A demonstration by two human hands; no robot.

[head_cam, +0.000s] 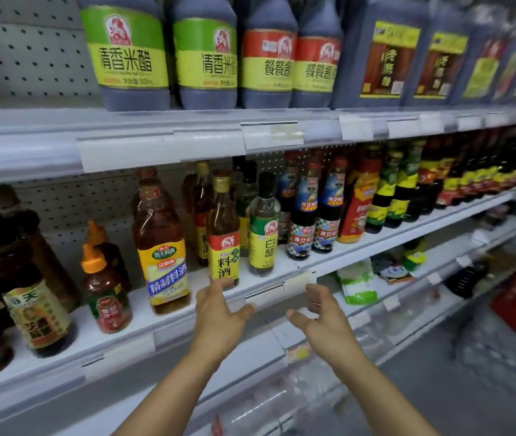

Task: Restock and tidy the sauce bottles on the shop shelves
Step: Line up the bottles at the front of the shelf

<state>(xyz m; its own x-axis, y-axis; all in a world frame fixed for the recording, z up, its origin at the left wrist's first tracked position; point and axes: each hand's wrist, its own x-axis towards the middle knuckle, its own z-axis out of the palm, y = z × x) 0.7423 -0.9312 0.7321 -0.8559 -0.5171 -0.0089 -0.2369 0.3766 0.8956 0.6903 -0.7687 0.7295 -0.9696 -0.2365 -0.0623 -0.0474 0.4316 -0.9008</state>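
Observation:
Both hands are raised in front of the middle shelf (187,313), fingers spread, holding nothing. My left hand (219,313) hovers just below a tall amber cooking-wine bottle with a red and yellow label (223,234), fingertips near its base. My right hand (319,316) is apart from the bottles, below a clear white-vinegar bottle with a green and yellow label (263,228). A wider amber bottle with a yellow and blue label (162,247) stands to the left of them.
The upper shelf carries large dark vinegar jugs (131,51) with green or red labels. Left on the middle shelf stand orange-capped sauce bottles (105,287) and dark jars (30,303); to the right, rows of dark soy bottles (313,215). Lower shelves hold white packets (357,281). Price-tag rails edge each shelf.

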